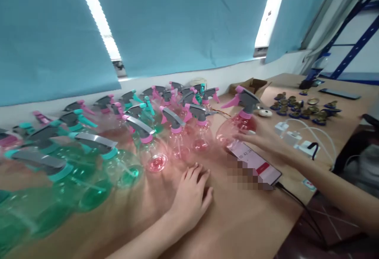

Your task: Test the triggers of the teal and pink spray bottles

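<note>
My left hand [192, 192] lies on the wooden table [233, 219], fingers slightly apart, holding nothing. Just beyond its fingertips stand clear spray bottles with pink collars and grey heads, the closest being one spray bottle [180, 136]. My right hand [263, 138], a little blurred, is wrapped around the side of a pink-tinted spray bottle [227, 128] with a pink trigger and grey head. Below that hand lies a phone [254, 164] showing a timer and a red button, a cable plugged into its near end. Part of the phone is pixelated.
Several green-tinted spray bottles [94, 188] crowd the left side, with more bottles behind. An open cardboard box [257, 85], small brass-and-blue pieces [296, 107], white chargers with cables [293, 136] and a dark flat device [339, 94] occupy the right. Blue blinds [183, 22] hang behind.
</note>
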`<control>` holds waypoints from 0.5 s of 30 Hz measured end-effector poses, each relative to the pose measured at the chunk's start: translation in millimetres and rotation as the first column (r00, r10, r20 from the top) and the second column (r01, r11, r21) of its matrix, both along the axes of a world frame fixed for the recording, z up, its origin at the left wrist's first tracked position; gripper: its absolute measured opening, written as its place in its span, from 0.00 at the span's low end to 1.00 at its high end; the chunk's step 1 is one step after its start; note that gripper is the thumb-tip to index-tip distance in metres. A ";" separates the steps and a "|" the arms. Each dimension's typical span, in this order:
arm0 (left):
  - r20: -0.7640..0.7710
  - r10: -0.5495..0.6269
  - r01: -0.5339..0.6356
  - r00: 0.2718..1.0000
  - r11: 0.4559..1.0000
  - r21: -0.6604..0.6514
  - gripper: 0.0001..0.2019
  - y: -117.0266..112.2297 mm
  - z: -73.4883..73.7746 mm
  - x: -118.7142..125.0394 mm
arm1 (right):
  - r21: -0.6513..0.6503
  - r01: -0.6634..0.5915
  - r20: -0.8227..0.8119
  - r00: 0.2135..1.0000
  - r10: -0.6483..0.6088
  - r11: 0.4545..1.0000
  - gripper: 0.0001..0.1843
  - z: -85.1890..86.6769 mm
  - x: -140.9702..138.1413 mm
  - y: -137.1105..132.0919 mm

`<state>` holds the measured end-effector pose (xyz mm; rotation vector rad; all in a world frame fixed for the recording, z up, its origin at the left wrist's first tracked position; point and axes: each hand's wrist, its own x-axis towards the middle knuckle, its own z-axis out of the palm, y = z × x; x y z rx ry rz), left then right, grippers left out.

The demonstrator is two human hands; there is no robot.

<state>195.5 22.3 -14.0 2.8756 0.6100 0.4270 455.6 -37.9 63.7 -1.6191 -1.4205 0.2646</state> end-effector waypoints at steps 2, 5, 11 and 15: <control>-0.014 -0.012 0.012 1.000 1.000 0.002 0.20 2.5 -0.9 9.5 | -0.029 0.007 -0.017 1.000 -0.008 1.000 0.24 -1.7 10.7 12.7; -0.043 -0.017 0.018 0.999 1.000 0.009 0.20 4.9 -0.4 19.3 | -0.006 -0.008 0.013 1.000 0.008 1.000 0.25 -13.4 26.3 35.2; -0.091 -0.021 0.021 0.996 1.000 0.001 0.20 7.4 1.4 27.1 | -0.041 -0.075 0.063 0.995 0.077 0.996 0.26 -29.5 38.5 65.4; -0.075 -0.033 0.032 0.997 0.999 -0.005 0.20 8.1 0.9 27.6 | -0.054 -0.136 0.108 0.984 0.141 0.989 0.25 -26.1 30.2 69.9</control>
